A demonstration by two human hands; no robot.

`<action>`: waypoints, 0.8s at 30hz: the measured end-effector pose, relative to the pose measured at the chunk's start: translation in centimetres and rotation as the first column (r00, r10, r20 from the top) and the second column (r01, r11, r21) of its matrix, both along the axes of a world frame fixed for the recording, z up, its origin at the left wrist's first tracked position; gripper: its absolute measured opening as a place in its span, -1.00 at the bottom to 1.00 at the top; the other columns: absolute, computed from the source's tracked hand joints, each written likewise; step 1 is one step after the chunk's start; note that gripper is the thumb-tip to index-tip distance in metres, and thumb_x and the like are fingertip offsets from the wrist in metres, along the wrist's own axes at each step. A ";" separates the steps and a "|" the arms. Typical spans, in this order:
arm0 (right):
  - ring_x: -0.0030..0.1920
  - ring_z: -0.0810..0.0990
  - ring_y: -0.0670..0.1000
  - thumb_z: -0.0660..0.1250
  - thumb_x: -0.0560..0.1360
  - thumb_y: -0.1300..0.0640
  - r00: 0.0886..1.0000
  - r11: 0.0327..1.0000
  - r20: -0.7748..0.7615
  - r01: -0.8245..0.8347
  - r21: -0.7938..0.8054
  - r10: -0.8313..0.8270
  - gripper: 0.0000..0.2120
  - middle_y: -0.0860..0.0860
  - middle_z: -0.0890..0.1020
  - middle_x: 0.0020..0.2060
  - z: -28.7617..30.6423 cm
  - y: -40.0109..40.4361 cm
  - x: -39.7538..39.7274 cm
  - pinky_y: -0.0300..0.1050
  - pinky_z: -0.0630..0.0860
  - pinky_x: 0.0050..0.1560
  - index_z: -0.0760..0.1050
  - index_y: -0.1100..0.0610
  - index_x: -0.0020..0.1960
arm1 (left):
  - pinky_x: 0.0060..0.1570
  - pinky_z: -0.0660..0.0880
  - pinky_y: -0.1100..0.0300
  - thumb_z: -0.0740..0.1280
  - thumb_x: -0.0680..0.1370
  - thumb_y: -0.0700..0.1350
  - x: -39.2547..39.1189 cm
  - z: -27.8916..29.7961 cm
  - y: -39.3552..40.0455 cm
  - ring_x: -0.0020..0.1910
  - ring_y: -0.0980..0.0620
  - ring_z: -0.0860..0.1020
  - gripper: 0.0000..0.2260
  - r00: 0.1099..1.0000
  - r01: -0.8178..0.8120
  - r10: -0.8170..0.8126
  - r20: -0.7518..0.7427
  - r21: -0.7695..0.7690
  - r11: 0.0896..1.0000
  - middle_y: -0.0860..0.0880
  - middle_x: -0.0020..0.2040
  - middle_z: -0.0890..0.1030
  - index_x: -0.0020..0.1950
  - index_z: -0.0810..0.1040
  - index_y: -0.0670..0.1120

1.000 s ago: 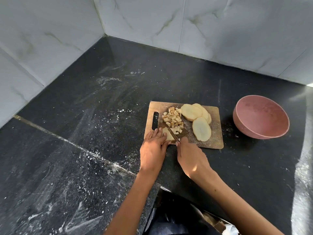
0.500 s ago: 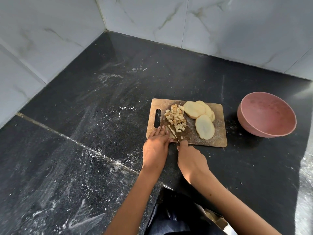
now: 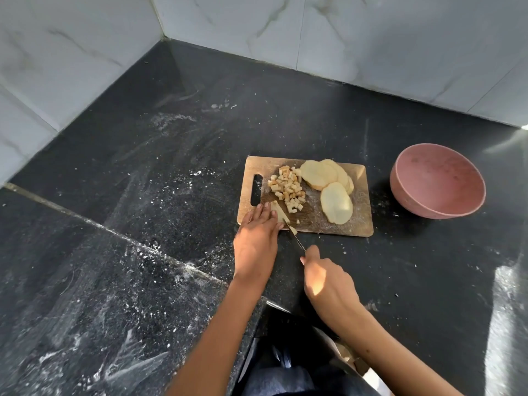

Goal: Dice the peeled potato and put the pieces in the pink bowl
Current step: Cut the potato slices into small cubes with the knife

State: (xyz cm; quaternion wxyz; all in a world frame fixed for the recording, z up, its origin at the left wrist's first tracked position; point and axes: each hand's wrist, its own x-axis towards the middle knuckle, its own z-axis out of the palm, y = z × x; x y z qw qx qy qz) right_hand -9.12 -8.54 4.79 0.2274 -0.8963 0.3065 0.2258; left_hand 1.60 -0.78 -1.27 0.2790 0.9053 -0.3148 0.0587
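L hand [image 3: 257, 235]: palm down, fingers straight, close together, pointing fwd, tips pressing flat. L forearm bare, reaching up from lower centre. R hand [image 3: 328, 284]: fingers curled round thin handle, back of hand up, sunlit patch on it. R forearm bare, entering from lower right.

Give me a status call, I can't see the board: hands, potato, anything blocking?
Left hand pins potato strip; right hand grips knife. Diced pile, slices on cutting board. Pink bowl empty. Nothing blocking.
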 end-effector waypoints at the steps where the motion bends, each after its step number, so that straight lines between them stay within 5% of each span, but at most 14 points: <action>1: -0.02 0.58 0.20 -0.06 0.67 0.09 1.000 1.000 0.017 0.000 0.008 0.000 -0.88 0.12 0.57 -0.07 0.0 0.0 -0.5 -0.01 0.37 -0.16 0.15 0.11 -0.01 | 0.35 0.17 0.24 0.48 0.46 -0.25 0.0 0.0 0.1 0.18 -0.10 0.58 -0.80 1.000 0.003 -0.003 -0.016 0.000 1.000 -0.15 0.16 0.62 0.08 0.66 -0.21; 4: -0.06 0.58 0.20 -0.03 0.67 0.06 0.995 0.995 0.079 0.058 0.078 -0.064 -0.82 0.09 0.53 -0.19 -0.5 -0.9 -0.9 0.00 0.40 -0.17 0.22 0.13 -0.03 | 0.39 0.14 0.23 0.41 0.52 -0.24 0.0 0.0 0.2 0.27 -0.10 0.53 -0.79 0.998 0.011 -0.011 -0.059 -0.001 1.000 -0.15 0.23 0.57 0.14 0.63 -0.21; 8: -0.02 0.58 0.12 0.04 0.66 0.05 0.984 0.972 0.072 0.148 0.185 -0.164 -0.83 0.06 0.60 -0.01 -1.3 -2.7 0.2 -0.09 0.43 -0.09 0.34 0.12 0.02 | 0.39 0.08 0.29 0.43 0.49 -0.27 0.0 -0.1 0.3 0.24 -0.11 0.54 -0.78 0.999 0.012 -0.013 -0.049 -0.018 1.000 -0.17 0.21 0.58 0.13 0.64 -0.22; 13: -0.06 0.57 0.14 0.00 0.66 -0.01 0.982 0.988 0.156 0.082 0.132 -0.103 -0.75 0.09 0.58 -0.14 0.0 -2.8 0.6 -0.03 0.42 -0.09 0.34 0.11 -0.04 | 0.42 0.13 0.22 0.44 0.49 -0.24 0.0 -0.1 0.7 0.27 -0.14 0.52 -0.76 0.998 0.018 -0.019 -0.051 -0.025 1.000 -0.19 0.23 0.57 0.15 0.63 -0.21; 24: 0.08 0.53 0.21 -0.05 0.67 0.01 0.994 0.996 0.062 0.089 -0.026 -0.087 -0.72 0.18 0.57 0.04 -0.1 -2.4 2.3 -0.04 0.34 -0.08 0.32 0.16 0.18 | 0.39 0.18 0.23 0.48 0.45 -0.24 0.1 -0.1 0.9 0.23 -0.14 0.55 -0.79 0.995 -0.006 -0.001 -0.097 -0.068 0.998 -0.21 0.19 0.59 0.07 0.67 -0.22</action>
